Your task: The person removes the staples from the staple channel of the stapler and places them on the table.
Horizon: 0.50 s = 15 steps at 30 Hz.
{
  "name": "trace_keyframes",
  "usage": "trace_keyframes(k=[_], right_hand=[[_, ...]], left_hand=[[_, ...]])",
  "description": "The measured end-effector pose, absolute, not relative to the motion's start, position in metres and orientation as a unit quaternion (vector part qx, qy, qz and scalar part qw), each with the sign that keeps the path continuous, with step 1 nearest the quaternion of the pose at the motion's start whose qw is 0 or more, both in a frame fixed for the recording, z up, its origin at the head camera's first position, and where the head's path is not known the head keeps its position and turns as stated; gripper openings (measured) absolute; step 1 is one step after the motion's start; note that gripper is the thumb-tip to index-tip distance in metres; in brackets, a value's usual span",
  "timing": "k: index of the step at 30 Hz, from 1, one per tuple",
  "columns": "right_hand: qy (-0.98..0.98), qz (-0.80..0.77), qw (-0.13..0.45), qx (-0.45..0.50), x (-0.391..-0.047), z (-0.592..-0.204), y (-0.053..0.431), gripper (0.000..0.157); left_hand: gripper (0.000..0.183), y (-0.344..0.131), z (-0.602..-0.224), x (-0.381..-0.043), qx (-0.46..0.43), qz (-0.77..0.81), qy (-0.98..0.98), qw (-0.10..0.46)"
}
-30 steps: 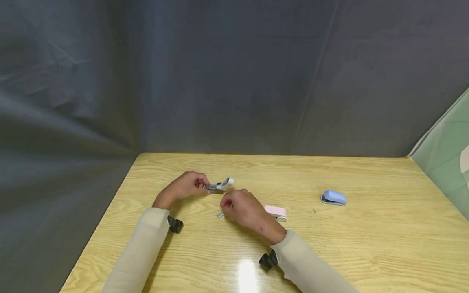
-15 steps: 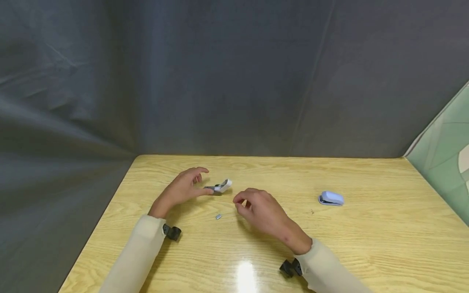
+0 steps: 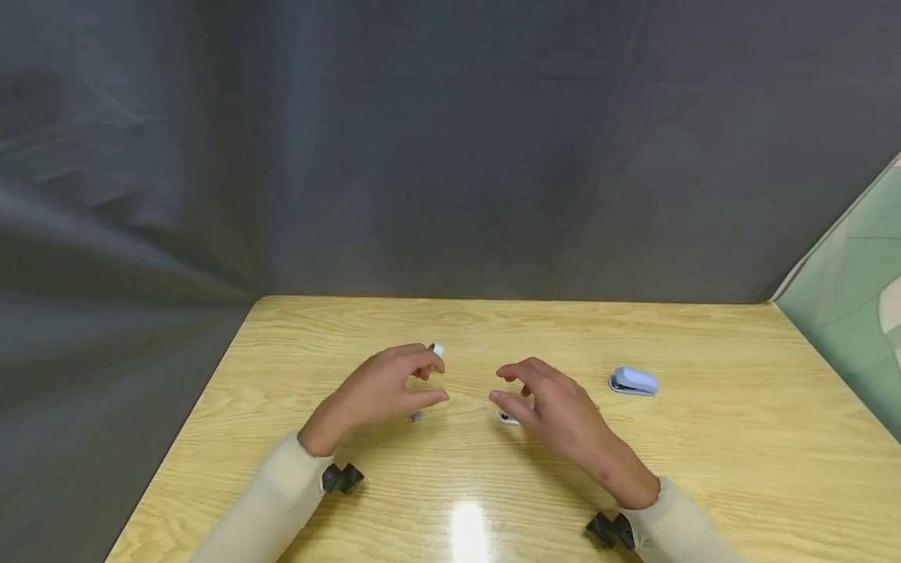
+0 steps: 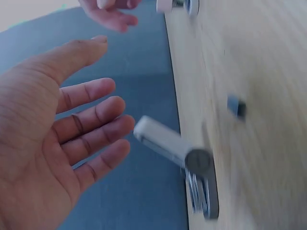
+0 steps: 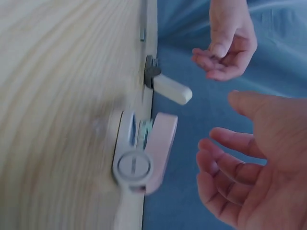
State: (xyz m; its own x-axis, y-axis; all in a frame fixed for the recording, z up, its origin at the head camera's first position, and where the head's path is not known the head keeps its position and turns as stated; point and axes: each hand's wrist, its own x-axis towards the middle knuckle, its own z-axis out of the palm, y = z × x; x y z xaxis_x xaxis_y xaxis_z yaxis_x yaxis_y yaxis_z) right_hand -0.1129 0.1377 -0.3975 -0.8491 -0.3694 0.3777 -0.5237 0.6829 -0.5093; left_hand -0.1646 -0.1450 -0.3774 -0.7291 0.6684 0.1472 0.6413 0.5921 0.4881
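My left hand [image 3: 385, 385] hovers over the table with thumb and fingers spread, holding nothing. Behind it a white stapler [image 4: 165, 141] lies with its top swung far up from its grey base; in the head view the hand hides most of it. My right hand [image 3: 563, 405] is in the air with relaxed, parted fingers and nothing in them. Beneath and beside that hand is a pink and white stapler [image 5: 162, 148], its top partly raised, largely covered in the head view. A small grey strip, seemingly staples [image 3: 417, 417], lies near the left hand's thumb.
A blue stapler [image 3: 633, 381] stands farther right on the wooden table [image 3: 718, 438]. Dark sheeting [image 3: 450, 156] rises behind the table's back edge and along its left side. A green patterned cloth [image 3: 862, 305] hangs at the far right.
My left hand has let go of the white stapler and come rightward and nearer. The right hand has moved right, away from the small strip to over the pink stapler, its fingers spreading.
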Motion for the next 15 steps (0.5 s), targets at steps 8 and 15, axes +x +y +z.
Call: trace_keyframes(k=[8,15], right_hand=[[-0.916,0.287,0.108,0.257,-0.109,-0.403,0.153,0.034],[-0.923,0.255,0.112,0.267,-0.108,-0.407,0.165,0.039]], left_hand=[[0.038,-0.118,-0.384,-0.157,0.394,0.218,0.892,0.046],[0.041,-0.097,-0.395,-0.157,0.418,0.169,0.892,0.039]])
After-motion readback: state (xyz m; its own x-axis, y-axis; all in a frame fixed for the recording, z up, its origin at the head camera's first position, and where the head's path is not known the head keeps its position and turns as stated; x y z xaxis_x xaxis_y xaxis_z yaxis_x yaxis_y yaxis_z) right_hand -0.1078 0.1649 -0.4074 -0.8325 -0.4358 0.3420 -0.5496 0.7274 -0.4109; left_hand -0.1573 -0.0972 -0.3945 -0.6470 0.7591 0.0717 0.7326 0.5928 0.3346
